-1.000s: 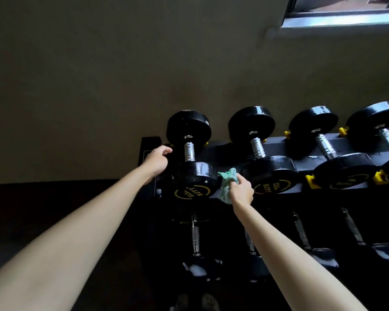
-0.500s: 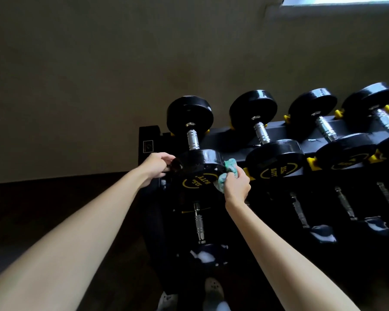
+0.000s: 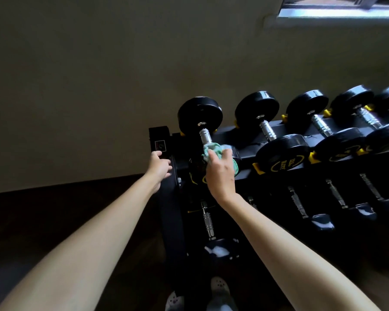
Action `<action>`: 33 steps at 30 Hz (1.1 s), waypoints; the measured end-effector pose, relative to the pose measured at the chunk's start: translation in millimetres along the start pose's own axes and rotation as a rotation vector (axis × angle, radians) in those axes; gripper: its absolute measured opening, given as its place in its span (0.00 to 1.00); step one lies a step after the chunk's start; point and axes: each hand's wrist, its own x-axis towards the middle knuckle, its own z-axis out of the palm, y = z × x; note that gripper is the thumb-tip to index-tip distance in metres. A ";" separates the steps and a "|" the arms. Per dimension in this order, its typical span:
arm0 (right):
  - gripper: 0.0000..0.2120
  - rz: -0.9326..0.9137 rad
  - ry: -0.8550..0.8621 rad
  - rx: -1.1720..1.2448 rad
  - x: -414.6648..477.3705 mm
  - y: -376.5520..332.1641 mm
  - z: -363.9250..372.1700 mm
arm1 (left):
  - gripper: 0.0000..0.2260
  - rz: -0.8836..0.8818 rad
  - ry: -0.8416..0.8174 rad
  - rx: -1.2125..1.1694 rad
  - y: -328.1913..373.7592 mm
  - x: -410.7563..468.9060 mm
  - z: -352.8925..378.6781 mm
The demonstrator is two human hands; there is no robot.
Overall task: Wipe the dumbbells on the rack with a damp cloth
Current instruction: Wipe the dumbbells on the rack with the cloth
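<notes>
Your left hand (image 3: 158,166) sits against the end post of the rack (image 3: 160,140), fingers loosely bent and holding nothing. It's bracing you, I'd say. Next along, top tier, is the leftmost dumbbell (image 3: 200,116), with glossy round black heads and a knurled chrome handle. Your right hand (image 3: 220,173) curls round the soft, crumpled green cloth (image 3: 211,151), pressing it over the near head.

both your bare arms reach forward, nearly straight. your left hand (image 3: 158,167) has its fingers loosely bent and holds nothing. your right hand (image 3: 220,173), near it on the right, shows its back to you, thumb and fingers curled over a bunched cloth (image 3: 211,148), pressing it down.
</notes>
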 end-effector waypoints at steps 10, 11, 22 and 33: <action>0.11 -0.480 -0.516 -0.428 4.3 -26.3 31.6 | 0.22 -0.045 0.004 0.007 -11.3 1.0 -33.3; 0.11 -0.473 -0.658 -0.427 -1.3 -27.2 33.7 | 0.22 -0.047 -0.001 0.001 -12.3 1.1 -34.3; 0.14 0.374 -0.756 0.542 61.8 -39.7 -7.7 | 0.15 -0.008 -0.116 -0.175 -5.8 8.3 -30.8; 0.07 0.555 -0.784 0.778 90.9 -22.6 -9.0 | 0.09 0.032 -0.337 -0.254 22.1 31.5 -15.0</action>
